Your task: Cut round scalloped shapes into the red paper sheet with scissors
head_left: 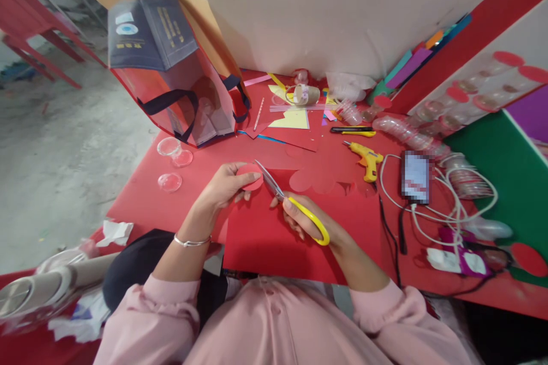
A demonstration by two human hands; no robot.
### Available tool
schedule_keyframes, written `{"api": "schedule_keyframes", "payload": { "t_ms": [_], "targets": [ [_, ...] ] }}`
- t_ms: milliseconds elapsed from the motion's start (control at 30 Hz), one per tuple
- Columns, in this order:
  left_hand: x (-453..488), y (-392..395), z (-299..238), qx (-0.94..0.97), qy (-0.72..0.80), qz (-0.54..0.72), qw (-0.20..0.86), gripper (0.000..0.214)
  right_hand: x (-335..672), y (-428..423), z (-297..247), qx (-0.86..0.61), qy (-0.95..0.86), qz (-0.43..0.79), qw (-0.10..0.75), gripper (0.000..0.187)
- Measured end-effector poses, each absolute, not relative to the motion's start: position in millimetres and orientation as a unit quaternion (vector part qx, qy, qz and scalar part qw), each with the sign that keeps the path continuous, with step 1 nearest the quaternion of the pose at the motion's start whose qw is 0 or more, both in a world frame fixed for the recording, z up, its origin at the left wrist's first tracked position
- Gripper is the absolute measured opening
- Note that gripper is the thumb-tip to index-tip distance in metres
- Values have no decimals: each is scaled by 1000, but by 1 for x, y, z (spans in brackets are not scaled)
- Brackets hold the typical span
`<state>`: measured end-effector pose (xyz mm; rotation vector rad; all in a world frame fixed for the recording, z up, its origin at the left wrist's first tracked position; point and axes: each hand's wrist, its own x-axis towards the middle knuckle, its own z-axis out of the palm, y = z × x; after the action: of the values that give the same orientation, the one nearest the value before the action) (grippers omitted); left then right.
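My left hand point(229, 185) pinches a small red paper disc point(249, 177) between thumb and fingers. In my right hand point(306, 217) is a pair of scissors point(314, 221) with yellow handles. The slightly parted blades point up and left, their tips close beside the disc's right edge; whether they touch it I cannot tell. Below both hands lies a large red paper sheet point(274, 251), with rounded cut-outs along its far edge. To the left, clear round plastic pieces point(170, 182) rest on the red tabletop point(145, 199).
A yellow glue gun point(366, 159) and a box cutter point(353, 131) lie right of the sheet. Beyond them are a phone point(416, 177) and looped white cables point(385, 182). A large bag point(158, 68) stands at the back left. Paper scraps point(295, 118) are scattered near the wall.
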<state>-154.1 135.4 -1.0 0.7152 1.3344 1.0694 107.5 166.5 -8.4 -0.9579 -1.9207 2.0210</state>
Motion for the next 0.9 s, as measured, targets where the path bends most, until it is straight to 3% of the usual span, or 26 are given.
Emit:
{"api": "schedule_keyframes", "payload": {
  "t_ms": [900],
  "targets": [
    [-159,135,-5,318,579,443,606,39,109,167,-8,-319,-639,694,91,83]
  ]
}}
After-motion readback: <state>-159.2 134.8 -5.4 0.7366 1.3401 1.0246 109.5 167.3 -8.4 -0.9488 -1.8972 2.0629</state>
